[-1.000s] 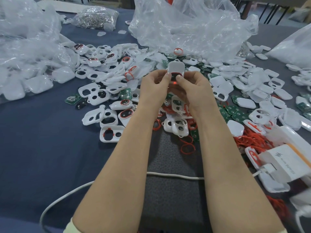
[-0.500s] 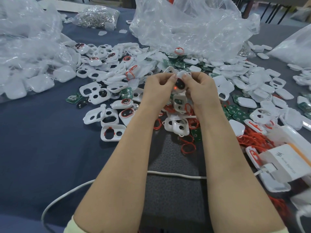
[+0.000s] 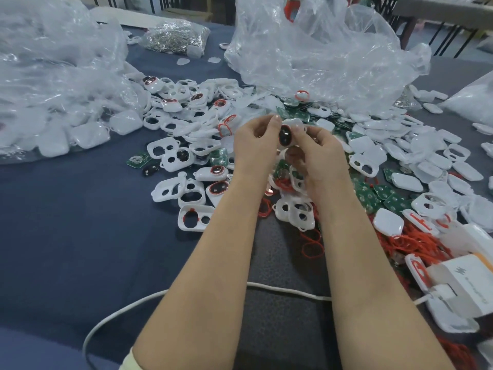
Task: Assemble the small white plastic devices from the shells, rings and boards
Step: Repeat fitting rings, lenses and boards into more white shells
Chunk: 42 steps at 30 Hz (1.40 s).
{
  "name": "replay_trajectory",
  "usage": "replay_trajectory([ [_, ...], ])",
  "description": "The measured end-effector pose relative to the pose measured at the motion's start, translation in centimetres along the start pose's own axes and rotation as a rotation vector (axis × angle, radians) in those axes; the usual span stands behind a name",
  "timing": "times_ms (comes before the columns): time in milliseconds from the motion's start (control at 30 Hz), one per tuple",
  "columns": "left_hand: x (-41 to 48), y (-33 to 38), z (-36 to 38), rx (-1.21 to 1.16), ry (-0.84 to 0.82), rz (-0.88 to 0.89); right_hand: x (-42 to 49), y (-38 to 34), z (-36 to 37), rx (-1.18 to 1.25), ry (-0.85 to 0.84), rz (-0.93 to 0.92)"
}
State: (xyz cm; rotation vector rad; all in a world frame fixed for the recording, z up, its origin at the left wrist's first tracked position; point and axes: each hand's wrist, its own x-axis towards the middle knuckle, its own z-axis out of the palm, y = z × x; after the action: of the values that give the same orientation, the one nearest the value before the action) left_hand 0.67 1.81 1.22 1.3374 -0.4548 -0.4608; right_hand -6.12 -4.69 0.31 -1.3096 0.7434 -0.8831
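Both hands hold one small white device [image 3: 286,133] above the parts pile; its dark oval window faces me. My left hand [image 3: 254,141] pinches its left side, and my right hand [image 3: 318,153] grips its right side and underside. Below and around them lie several white shells with holes [image 3: 190,217], green circuit boards [image 3: 372,194] and red rings [image 3: 310,245]. Finished-looking pieces with red-rimmed dark windows [image 3: 217,188] lie to the left.
Crumpled clear plastic bags stand at the back [image 3: 320,54] and left [image 3: 53,89]. A bag of metal parts [image 3: 174,36] lies far back. A white charger box [image 3: 464,279] and white cable [image 3: 128,308] sit near me on the blue-grey table [image 3: 66,222].
The device has come down from an upright raised position to lower between my hands and turned, its dark window now angled toward me. Both hands dropped slightly toward the pile.
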Motion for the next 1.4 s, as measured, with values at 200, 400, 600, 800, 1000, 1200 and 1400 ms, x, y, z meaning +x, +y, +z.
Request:
replay_trajectory([
  [200, 1.5, 3.1, -6.1, -0.286, 0.361, 0.005, -0.4, -1.6, 8.2, 0.054, -0.223, 0.103],
  [400, 4.3, 7.6, -16.5, -0.329, 0.811, 0.122, -1.6, -2.3, 22.4, -0.073, -0.366, 0.075],
  [600, 7.2, 9.2, -22.3, -0.410, 0.827, 0.034, -1.5, -2.2, 33.7, 0.024, -0.475, 0.158],
  [800, 8.9, 8.4, -23.2, -0.394, 0.833, -0.007, 0.9, -1.1, 32.7, -0.200, -0.465, -0.071],
  [1000, 9.6, 7.2, -20.4, -0.469, 0.725, -0.036, 5.0, 0.0, 23.3, -1.066, -0.251, -0.230],
  [1200, 8.5, 6.4, -16.8, -0.479, 0.613, -0.099, 4.0, 2.8, 22.3, -1.446, -0.296, -0.155],
  [1400, 7.1, 5.6, -14.8, -0.373, 0.594, -0.082, 3.4, 0.3, 19.3, -0.828, -0.205, -0.384],
])
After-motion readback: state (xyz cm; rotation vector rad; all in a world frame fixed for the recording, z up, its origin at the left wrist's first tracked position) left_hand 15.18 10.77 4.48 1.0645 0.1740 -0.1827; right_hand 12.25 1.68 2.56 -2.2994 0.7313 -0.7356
